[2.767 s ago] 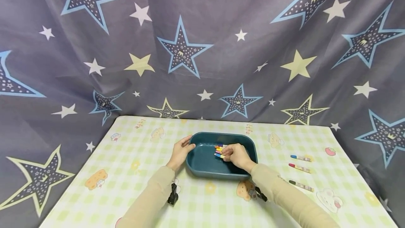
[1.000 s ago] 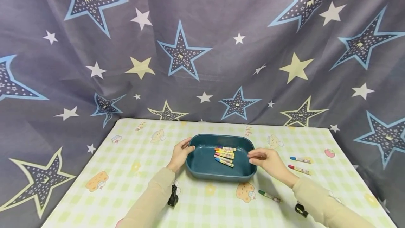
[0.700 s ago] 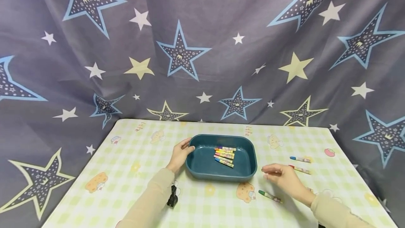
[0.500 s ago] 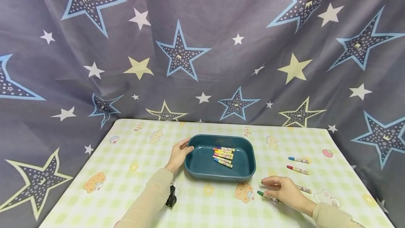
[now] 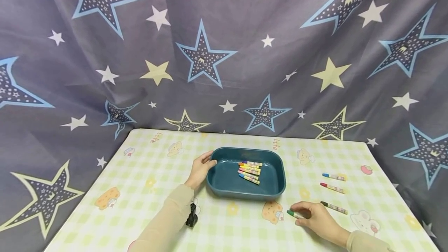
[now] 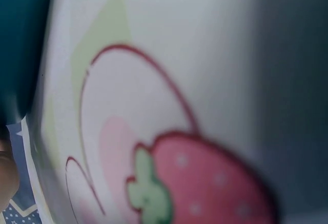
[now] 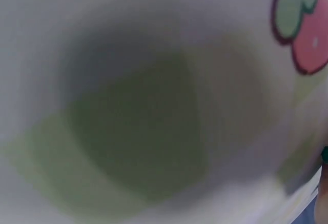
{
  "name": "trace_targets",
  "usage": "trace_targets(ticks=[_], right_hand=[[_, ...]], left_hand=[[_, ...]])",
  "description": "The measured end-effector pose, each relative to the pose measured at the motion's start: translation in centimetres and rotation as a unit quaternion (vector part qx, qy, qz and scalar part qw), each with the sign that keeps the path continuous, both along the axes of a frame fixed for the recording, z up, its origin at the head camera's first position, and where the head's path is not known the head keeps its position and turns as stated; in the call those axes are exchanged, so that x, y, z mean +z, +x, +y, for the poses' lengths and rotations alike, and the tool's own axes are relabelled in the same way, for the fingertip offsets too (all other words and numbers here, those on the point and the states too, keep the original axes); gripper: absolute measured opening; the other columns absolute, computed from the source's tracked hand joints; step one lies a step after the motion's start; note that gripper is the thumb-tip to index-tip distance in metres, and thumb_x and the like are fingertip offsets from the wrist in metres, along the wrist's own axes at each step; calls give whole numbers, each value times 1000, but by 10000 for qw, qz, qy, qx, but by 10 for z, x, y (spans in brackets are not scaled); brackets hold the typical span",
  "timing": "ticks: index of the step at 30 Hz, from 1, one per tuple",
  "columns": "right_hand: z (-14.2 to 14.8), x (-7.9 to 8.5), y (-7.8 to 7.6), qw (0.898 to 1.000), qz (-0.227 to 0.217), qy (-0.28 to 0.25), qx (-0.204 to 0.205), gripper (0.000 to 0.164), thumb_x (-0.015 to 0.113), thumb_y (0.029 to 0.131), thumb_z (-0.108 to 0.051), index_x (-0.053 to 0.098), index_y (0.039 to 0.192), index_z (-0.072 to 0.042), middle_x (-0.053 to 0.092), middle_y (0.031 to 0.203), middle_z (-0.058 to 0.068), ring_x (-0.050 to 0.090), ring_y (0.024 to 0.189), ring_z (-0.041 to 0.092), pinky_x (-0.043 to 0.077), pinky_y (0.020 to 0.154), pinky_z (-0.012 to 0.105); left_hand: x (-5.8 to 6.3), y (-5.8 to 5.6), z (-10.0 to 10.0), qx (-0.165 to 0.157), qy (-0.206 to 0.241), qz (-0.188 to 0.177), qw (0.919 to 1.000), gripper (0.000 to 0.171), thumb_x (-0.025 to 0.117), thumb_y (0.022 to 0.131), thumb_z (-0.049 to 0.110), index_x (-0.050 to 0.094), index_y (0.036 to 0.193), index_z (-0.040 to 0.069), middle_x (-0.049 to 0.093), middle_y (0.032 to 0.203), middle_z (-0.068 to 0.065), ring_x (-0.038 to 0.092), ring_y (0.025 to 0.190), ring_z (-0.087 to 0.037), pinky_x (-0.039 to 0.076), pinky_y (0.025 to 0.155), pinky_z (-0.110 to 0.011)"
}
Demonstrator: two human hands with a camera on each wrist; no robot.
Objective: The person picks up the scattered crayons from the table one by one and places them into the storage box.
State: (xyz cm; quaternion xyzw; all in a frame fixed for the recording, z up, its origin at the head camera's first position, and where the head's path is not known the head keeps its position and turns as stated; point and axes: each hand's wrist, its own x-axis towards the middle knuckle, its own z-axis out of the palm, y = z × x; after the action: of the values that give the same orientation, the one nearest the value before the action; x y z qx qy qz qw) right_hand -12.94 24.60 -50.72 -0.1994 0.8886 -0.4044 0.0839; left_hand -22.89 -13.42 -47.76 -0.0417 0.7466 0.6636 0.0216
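Observation:
A teal tray stands on the table, with several crayons lying side by side on its floor. My left hand holds the tray's left end, thumb over the rim and fingers along the outer wall. In front of the tray's right corner, my right hand pinches a green crayon between thumb and fingers; its green tip points left and its rear end is hidden by the hand. The right wrist view shows a fingertip beside the crayon's green tip at its right edge.
Right of the tray lie a blue crayon, a red crayon and a black crayon, roughly parallel. A checked, cartoon-print cloth covers the table. Behind it hangs a grey star-patterned curtain.
My right hand has left the crayons in the tray, moved right and toward me, and taken hold of the green crayon. My left hand stays on the tray.

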Motion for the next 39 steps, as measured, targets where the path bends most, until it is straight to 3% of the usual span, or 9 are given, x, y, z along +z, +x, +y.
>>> trace_targets(ticks=[7,17,24,31,39], right_hand=[[-5,3,0,9997,66,-57,-214,19,71,76,-13,70,94,-9,70,95,6,63,85,1,55,72,18],[-6,1,-1,9990,74,-2,-444,13,70,77,-11,72,90,-12,71,91,3,63,79,-1,54,67,16],[-7,5,-1,9982,98,19,-584,13,71,77,-14,72,89,-12,71,91,3,63,79,-1,53,68,15],[-10,26,-3,9970,395,-127,-657,15,71,76,-10,72,90,-8,71,93,6,64,81,2,55,69,16],[-29,65,-20,9924,814,-509,-770,16,72,75,-7,73,91,-6,71,93,9,67,80,6,55,69,16]], left_hand=[[-3,-3,0,45,75,-49,9999,49,59,86,9,47,133,3,48,134,-20,43,126,-32,42,103,-41],[-32,-18,-2,203,104,54,9997,47,61,86,12,50,132,9,50,133,-16,45,125,-30,41,103,-40],[-27,-16,-2,156,147,65,9997,49,61,86,12,49,133,7,49,134,-16,45,125,-30,41,103,-40],[-10,-7,-2,-44,198,-3,9998,50,60,86,9,46,134,3,46,136,-19,42,126,-33,41,103,-43],[-25,-14,-1,132,11,135,9998,49,60,86,13,48,133,8,50,133,-15,47,123,-29,45,100,-40]])
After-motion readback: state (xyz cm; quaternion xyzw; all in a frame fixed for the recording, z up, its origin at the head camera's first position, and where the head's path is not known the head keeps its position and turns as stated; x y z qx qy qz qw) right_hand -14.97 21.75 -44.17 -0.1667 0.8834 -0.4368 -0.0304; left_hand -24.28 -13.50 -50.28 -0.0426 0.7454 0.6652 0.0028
